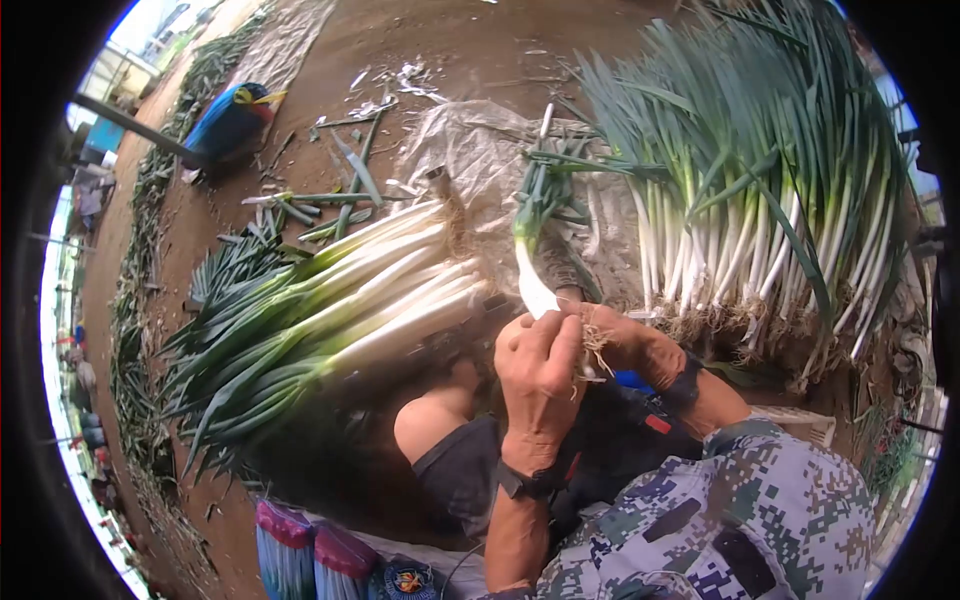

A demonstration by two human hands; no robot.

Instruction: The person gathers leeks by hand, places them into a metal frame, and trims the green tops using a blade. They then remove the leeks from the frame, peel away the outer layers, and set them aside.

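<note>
Lone green onion (533,285), long axis running away from the body, roots nearest, leaves far. Gripped at the white base by left hand (540,375), fingers clenched; right hand (628,345) touching, pinching the root tuft. Both equally close. Peeled pile (390,300) leftward, untrimmed stack (760,230) rightward.

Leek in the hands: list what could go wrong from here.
1. The left hand and right hand both grip the leek at its root end only; the long stalk sticks out unsupported and could bend or snap.
2. Both hands crowd the roots; a hard pull might slip and tear the white stalk.
3. Its green top reaches over the dirty plastic sheet and may pick up soil.
</note>
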